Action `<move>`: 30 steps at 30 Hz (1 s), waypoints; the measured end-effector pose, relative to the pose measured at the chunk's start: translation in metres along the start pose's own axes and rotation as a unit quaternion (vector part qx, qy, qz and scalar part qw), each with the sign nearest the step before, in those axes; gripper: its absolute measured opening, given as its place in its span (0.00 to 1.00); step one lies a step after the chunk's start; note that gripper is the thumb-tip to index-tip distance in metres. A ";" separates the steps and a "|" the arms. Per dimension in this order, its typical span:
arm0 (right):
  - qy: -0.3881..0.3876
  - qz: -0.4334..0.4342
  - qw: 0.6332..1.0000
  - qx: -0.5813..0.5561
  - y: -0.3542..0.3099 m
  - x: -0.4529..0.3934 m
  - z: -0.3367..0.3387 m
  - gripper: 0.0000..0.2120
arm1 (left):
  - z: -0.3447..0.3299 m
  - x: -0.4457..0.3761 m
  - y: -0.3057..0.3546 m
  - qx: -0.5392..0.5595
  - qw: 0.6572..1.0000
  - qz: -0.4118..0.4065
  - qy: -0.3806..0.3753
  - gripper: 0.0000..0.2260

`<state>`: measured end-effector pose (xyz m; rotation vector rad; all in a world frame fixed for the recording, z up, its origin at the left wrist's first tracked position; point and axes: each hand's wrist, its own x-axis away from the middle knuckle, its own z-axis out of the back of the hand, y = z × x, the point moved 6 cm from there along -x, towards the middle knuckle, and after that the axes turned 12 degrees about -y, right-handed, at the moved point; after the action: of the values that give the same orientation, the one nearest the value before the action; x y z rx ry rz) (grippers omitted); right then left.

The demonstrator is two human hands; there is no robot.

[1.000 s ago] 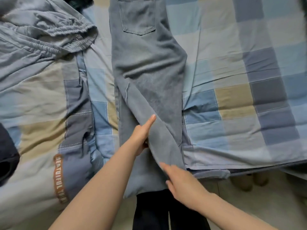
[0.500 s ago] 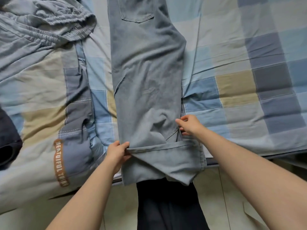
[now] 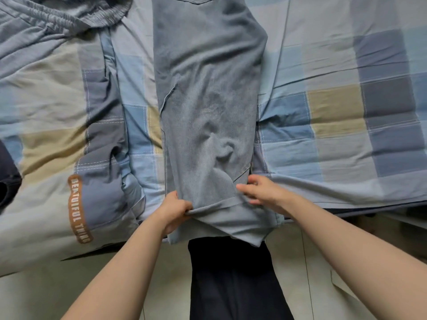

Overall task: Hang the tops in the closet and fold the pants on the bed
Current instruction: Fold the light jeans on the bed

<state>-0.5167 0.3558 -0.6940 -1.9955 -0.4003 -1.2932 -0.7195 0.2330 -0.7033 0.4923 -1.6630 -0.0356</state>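
Lengthwise on the checked bed [image 3: 335, 116] lie the grey-blue pants [image 3: 208, 93], their lower end folded at the bed's edge, where the left hand [image 3: 172, 210] pinches the fold's left corner and the right hand [image 3: 263, 192] rests on it with fingers spread.

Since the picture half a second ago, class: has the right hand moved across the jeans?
Yes. The right hand has slid down and inward from the right edge of the jeans toward their folded hem at the bed's near edge, closer to the left hand.
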 end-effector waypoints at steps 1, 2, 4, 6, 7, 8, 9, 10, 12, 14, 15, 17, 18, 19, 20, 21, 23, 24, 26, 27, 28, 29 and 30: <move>-0.030 -0.032 0.999 0.031 0.007 0.002 -0.005 0.08 | 0.000 0.001 0.000 -0.009 1.000 -0.001 -0.005 0.14; -0.049 -0.075 0.991 0.096 0.013 0.006 -0.008 0.11 | 0.001 0.002 0.002 -0.026 1.000 -0.004 -0.008 0.14; -0.067 -0.156 0.946 0.278 0.021 0.015 -0.008 0.16 | 0.004 0.004 0.005 -0.088 0.996 -0.011 -0.003 0.12; -0.083 -0.194 0.878 0.430 0.027 0.021 -0.016 0.14 | 0.002 0.005 0.011 -0.152 0.988 -0.028 0.010 0.12; -0.093 -0.211 0.850 0.474 0.036 0.023 -0.023 0.17 | 0.002 0.006 0.013 -0.165 0.985 -0.035 0.023 0.13; -0.108 -0.239 0.832 0.489 0.050 0.026 -0.032 0.25 | 0.002 0.006 0.015 -0.177 0.982 -0.045 0.042 0.12; -0.136 -0.270 0.829 0.471 0.067 0.032 -0.041 0.34 | 0.002 0.006 0.018 -0.193 0.977 -0.057 0.063 0.10; -0.168 -0.291 0.840 0.426 0.085 0.040 -0.052 0.42 | 0.004 0.007 0.019 -0.221 0.970 -0.060 0.077 0.08; -0.205 -0.268 0.883 0.327 0.105 0.052 -0.067 0.51 | 0.011 0.009 0.015 -0.257 0.960 -0.047 0.105 0.10; -0.142 -0.172 0.931 0.288 0.101 0.049 -0.057 0.42 | 0.020 0.009 0.006 -0.259 0.957 -0.031 0.128 0.12; -0.076 -0.122 0.955 0.261 0.093 0.044 -0.046 0.35 | 0.023 0.009 0.002 -0.253 0.958 -0.026 0.131 0.11; 0.044 -0.089 0.987 0.125 0.077 0.033 -0.024 0.23 | 0.024 0.009 -0.008 -0.238 0.963 -0.018 0.121 0.07; 0.074 -0.077 0.993 0.049 0.068 0.025 -0.018 0.20 | 0.025 0.008 -0.013 -0.224 0.968 -0.018 0.114 0.07; 0.096 -0.058 0.994 -0.012 0.058 0.018 -0.013 0.18 | 0.027 0.006 -0.018 -0.202 0.973 -0.019 0.106 0.07; 0.110 -0.036 0.992 -0.049 0.048 0.009 -0.010 0.17 | 0.028 0.005 -0.026 -0.172 0.980 -0.022 0.101 0.08; 0.115 -0.014 0.991 -0.072 0.038 0.002 -0.009 0.14 | 0.030 0.005 -0.032 -0.140 0.985 -0.027 0.100 0.07; 0.112 0.007 0.990 -0.082 0.027 -0.003 -0.013 0.08 | 0.030 0.009 -0.041 -0.081 0.991 -0.037 0.101 0.07; 0.112 0.018 0.990 -0.082 0.026 -0.003 -0.015 0.07 | 0.029 0.012 -0.044 -0.055 0.993 -0.042 0.095 0.06; 0.131 0.058 0.985 -0.097 0.026 0.007 -0.012 0.04 | 0.025 0.021 -0.047 -0.022 0.996 -0.056 0.068 0.05; 0.158 0.084 0.980 -0.092 0.027 0.014 -0.004 0.03 | 0.026 0.026 -0.048 -0.020 0.996 -0.060 0.060 0.06; 0.197 0.099 0.973 -0.065 0.029 0.023 0.008 0.03 | 0.028 0.030 -0.048 -0.025 0.996 -0.065 0.058 0.07; 0.231 0.099 0.967 -0.030 0.032 0.031 0.021 0.02 | 0.032 0.033 -0.048 -0.034 0.995 -0.071 0.063 0.07; 0.245 0.084 0.966 -0.006 0.036 0.036 0.030 0.02 | 0.036 0.033 -0.049 -0.047 0.994 -0.074 0.068 0.06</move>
<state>-0.4591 0.3474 -0.6833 -1.6019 0.0144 -1.6142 -0.7416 0.1681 -0.6926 0.5338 -1.4828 -0.1838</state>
